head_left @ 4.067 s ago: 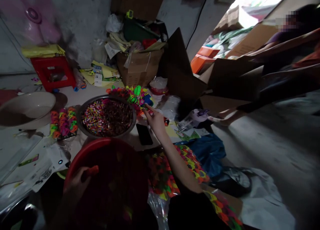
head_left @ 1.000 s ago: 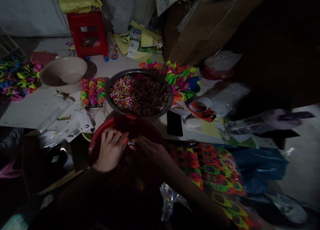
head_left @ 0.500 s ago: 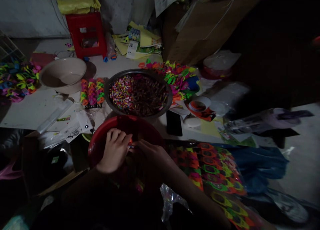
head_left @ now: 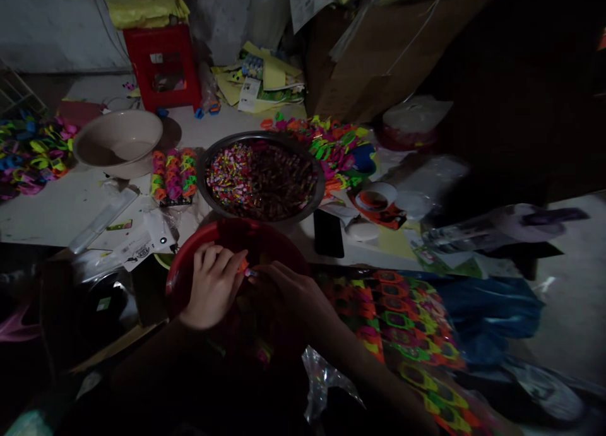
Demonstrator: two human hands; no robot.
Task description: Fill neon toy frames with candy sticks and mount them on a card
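My left hand and my right hand meet over a red plastic basin on my lap. Both are closed, fingertips pinching a small orange piece with a pale tip between them. Just beyond the basin stands a round metal bowl full of small multicoloured pieces. A sheet of neon-coloured toy glasses lies under my right forearm.
A beige bowl and a block of neon rings lie left of the metal bowl. A black phone, a tape roll, a red stool, a cardboard box and a blue bag surround the low white surface.
Four seconds ago my right hand reached out beyond the metal bowl; it has come back to my left hand over the red basin. In the last second both hands barely shift.
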